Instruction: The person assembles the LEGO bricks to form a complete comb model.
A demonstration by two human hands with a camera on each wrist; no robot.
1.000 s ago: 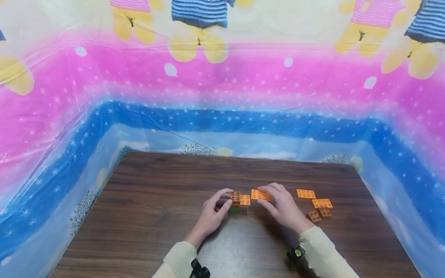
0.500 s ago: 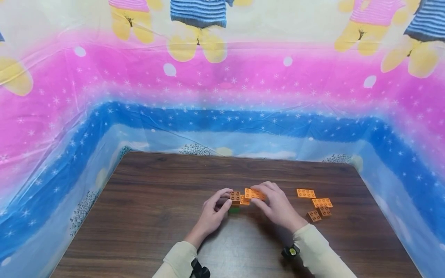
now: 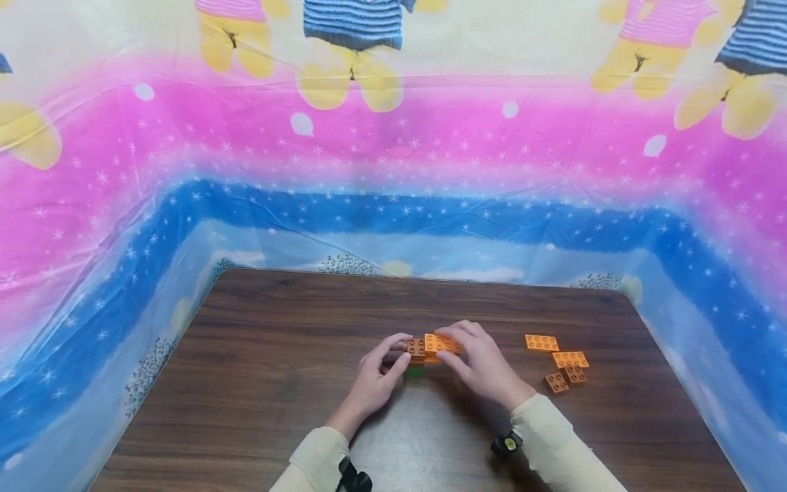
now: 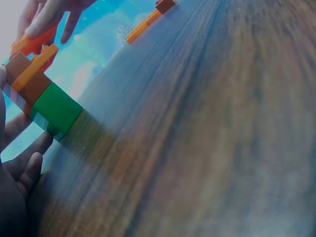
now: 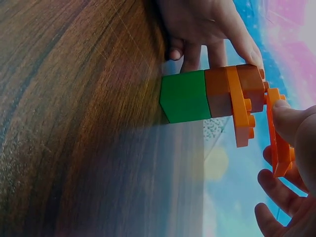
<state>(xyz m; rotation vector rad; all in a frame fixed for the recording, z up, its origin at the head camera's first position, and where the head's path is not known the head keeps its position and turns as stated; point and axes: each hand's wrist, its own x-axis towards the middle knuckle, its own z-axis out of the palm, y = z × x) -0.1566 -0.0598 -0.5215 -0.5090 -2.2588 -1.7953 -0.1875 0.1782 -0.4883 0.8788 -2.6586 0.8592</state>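
My right grip (image 3: 482, 363) pinches orange plate (image 3: 438, 344), thumb and fingers narrowed to its thickness. Plate sits above right side of brick stack (image 5: 217, 93); contact unclear. My left grip (image 3: 375, 374) curls round stack, upright on counter (image 3: 295, 321), green brick (image 5: 184, 98) lowest. Farther right: loose orange plates (image 3: 542, 342), loose brown bricks (image 3: 556, 383).

Smooth plastic green brick (image 5: 185, 98) and softly glossy, wood-grained tabletop (image 3: 277, 328)

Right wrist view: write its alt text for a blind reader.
A right hand pinches a flat orange brick close to the top of a brick tower held by a left hand. From the wooden table up: green, brown, orange, brown.
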